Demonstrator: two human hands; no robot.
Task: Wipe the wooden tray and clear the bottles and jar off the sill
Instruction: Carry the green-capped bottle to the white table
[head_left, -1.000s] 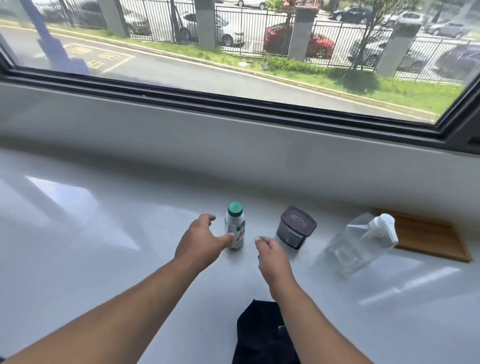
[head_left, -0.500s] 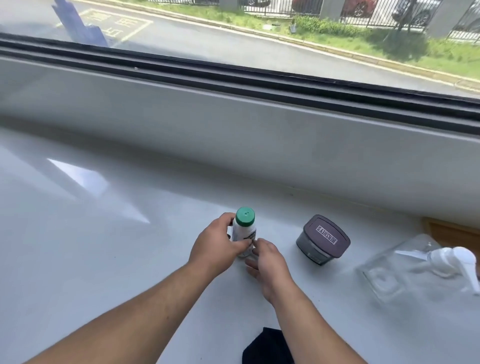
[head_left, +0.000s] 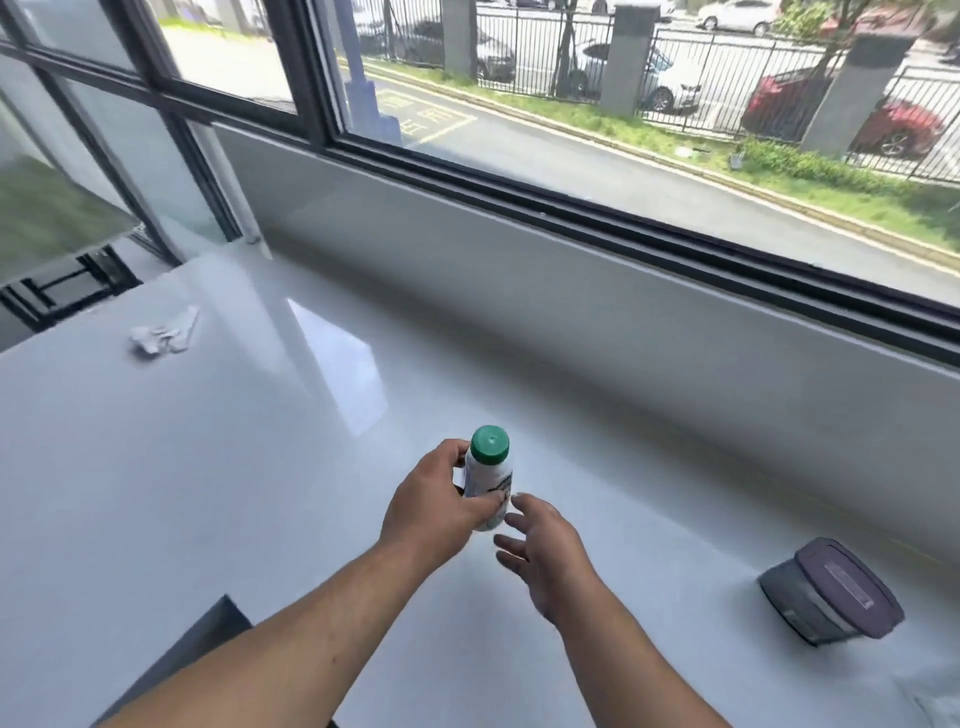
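Note:
A small white bottle with a green cap (head_left: 489, 467) is held upright just above the white sill (head_left: 260, 467), wrapped by my left hand (head_left: 434, 501). Beside it on the right, my right hand (head_left: 545, 545) hovers with its fingers spread and holds nothing. A grey jar with a purple lid (head_left: 831, 592) lies tilted on the sill at the right. The wooden tray and the clear pump bottle are out of the view, apart from a faint clear edge at the lower right corner.
The sill's low back wall (head_left: 571, 312) and the dark window frame (head_left: 623, 218) run behind the hands. A crumpled white scrap (head_left: 161, 335) lies far left on the sill. A dark edge of something (head_left: 208, 629) shows at the sill's front, lower left.
My left hand has closed on the green-capped bottle and lifted it. My right hand has let go and spread open. The view has swung left, dropping the tray and pump bottle from sight.

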